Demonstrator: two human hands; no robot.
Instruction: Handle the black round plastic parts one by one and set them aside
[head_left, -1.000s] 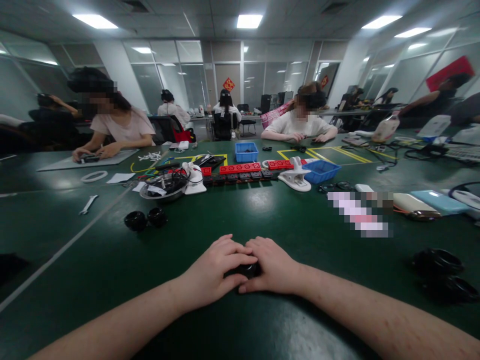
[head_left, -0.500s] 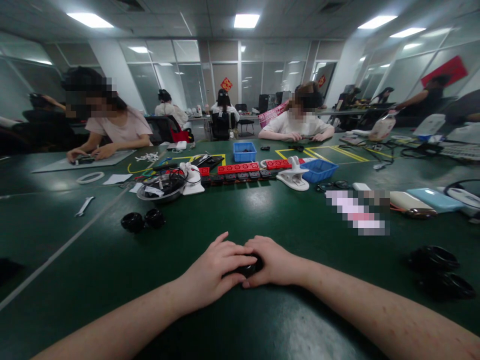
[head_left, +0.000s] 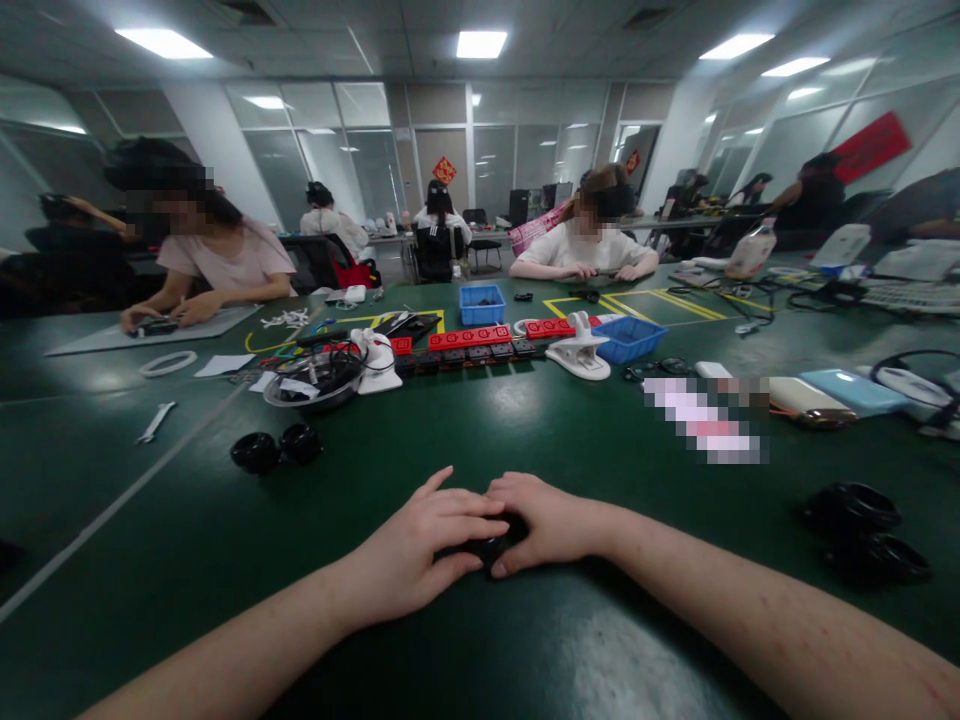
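Both my hands meet on the green table (head_left: 525,420) near its front edge. My left hand (head_left: 420,550) and my right hand (head_left: 551,520) are wrapped round a small round black part (head_left: 491,545), mostly hidden under the fingers. Two similar black round parts (head_left: 274,448) lie to the left. Two more black rings (head_left: 859,530) lie to the right.
Behind stand a metal bowl with cables (head_left: 313,378), red and black power strips (head_left: 480,343), white clamps (head_left: 577,355), blue bins (head_left: 628,338), a wrench (head_left: 155,422), and phones (head_left: 855,392). Other people work at the far side and at tables beyond.
My hands stay on the black part and shift only slightly. The view has turned a little, so everything on the table has drifted left.
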